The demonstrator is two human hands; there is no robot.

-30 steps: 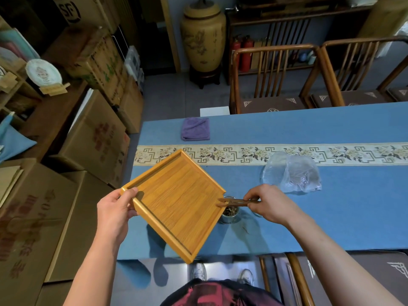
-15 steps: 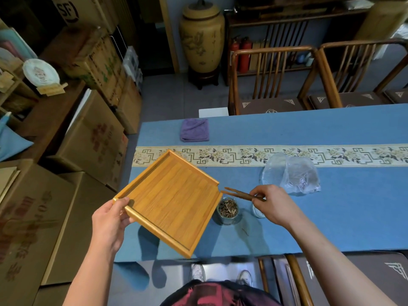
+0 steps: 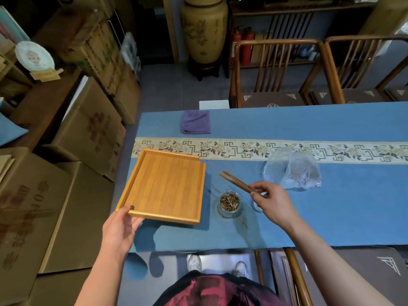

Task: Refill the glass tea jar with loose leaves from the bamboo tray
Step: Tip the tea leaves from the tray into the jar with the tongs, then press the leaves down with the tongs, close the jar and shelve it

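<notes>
small clear obj (image 3: pixel 257 205) half hidden behind right hand (image 3: pixel 272 200)

Tray (image 3: pixel 164 186) was honey-yellow bamboo w/ fine lengthwise grain, paler rim. Cloth (image 3: pixel 331 217) on the table was plain mid-blue; runner (image 3: pixel 242 149) across it was cream w/ dark key-fret lines and yellowish flowers, grey-brown leaves. Towel (image 3: pixel 195 122) was purple. Tongs (image 3: pixel 237 182) were dark brown. Jar (image 3: pixel 229 204) was clear glass, leaves (image 3: pixel 229 201) inside brown and tan. Bag (image 3: pixel 291 168) was clear plastic, maybe w/ brownish bits inside. Boxes (image 3: pixel 88 133) were tan cardboard w/ faded red print. Urn (image 3: pixel 204 29) was ochre w/ a darker faint motif. Chairs (image 3: pixel 276 69) were reddish-brown wood, brown seats w/ cream corner marks.
</notes>
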